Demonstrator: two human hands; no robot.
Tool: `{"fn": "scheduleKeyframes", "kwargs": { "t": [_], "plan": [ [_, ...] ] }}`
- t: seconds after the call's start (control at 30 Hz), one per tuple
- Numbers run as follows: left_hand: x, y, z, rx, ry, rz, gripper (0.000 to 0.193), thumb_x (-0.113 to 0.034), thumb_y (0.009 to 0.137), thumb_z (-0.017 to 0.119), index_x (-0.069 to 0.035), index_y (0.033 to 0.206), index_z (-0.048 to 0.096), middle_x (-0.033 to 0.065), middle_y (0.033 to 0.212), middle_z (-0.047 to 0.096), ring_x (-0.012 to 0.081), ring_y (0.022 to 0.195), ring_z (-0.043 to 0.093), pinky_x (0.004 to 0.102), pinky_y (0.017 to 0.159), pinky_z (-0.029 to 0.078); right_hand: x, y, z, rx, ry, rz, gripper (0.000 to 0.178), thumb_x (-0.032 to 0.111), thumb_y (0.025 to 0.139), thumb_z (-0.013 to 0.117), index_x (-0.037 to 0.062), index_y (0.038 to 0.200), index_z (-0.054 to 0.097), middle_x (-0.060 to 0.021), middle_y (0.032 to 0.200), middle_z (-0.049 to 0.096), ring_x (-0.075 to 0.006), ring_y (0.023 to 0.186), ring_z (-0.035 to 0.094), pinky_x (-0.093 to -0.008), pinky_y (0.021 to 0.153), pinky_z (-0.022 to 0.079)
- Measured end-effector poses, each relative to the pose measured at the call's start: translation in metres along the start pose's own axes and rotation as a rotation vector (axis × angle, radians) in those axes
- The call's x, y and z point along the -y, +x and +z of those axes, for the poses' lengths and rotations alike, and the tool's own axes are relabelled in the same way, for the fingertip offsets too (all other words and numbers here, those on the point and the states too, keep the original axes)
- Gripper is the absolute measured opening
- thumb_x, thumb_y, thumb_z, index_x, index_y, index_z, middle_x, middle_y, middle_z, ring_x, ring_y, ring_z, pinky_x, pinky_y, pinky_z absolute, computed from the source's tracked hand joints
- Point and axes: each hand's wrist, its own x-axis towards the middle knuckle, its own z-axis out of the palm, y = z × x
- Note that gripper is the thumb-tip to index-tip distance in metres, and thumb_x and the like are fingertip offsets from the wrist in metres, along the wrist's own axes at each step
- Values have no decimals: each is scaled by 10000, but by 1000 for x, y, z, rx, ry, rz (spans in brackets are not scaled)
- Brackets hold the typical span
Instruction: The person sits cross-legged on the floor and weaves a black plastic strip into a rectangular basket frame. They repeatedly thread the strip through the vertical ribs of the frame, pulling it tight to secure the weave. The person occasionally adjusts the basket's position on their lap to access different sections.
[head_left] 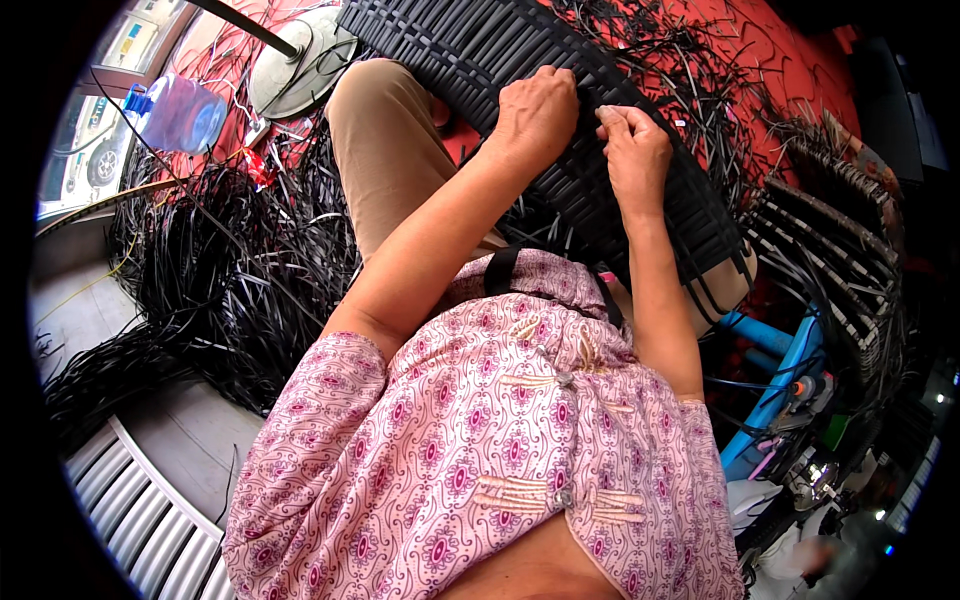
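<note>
A black woven panel (450, 55) of flat plastic strips slants across my lap from the upper left to the lower right. My left hand (537, 112) is closed in a fist over the panel's middle, its knuckles up. Just right of it, my right hand (637, 155) is closed too, thumb and forefinger pinched together above the weave. Whatever either hand grips is hidden by the fingers or too dark to make out against the panel. Loose strip ends (715, 300) hang from the panel's lower right end.
A big heap of loose black strips (250, 270) lies at my left. More strips (700, 70) litter the red floor (790, 60). A round stand base (300, 65) and a large clear bottle (185, 115) are at the upper left. A blue frame (780, 390) stands at the right.
</note>
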Motion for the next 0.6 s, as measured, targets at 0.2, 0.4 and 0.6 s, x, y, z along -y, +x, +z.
{"fn": "scheduleKeyframes", "kwargs": {
  "t": [0.2, 0.4, 0.6],
  "plan": [
    [15, 8, -7, 47, -256, 19, 238, -211, 833, 671, -28, 975, 727, 180, 917, 714, 352, 890, 689, 428, 809, 542, 0, 1, 4, -7, -70, -75, 195, 164, 918, 681, -25, 890, 721, -131, 699, 706, -219, 642, 699, -359, 619, 527],
    [24, 10, -4, 44, -313, 101, 231, -169, 845, 644, -3, 987, 721, 200, 904, 709, 368, 875, 687, 434, 818, 538, 3, 3, 6, 17, -348, -148, 234, 229, 921, 649, 18, 852, 722, -196, 742, 698, -385, 730, 693, -445, 693, 546],
    [23, 9, 1, 22, -295, 114, 227, -145, 860, 609, 4, 991, 720, 210, 958, 706, 376, 936, 675, 447, 868, 526, 4, 7, 12, 41, -579, -258, 264, 278, 937, 613, 47, 884, 730, -217, 809, 703, -425, 804, 686, -512, 753, 536]
  ]
}}
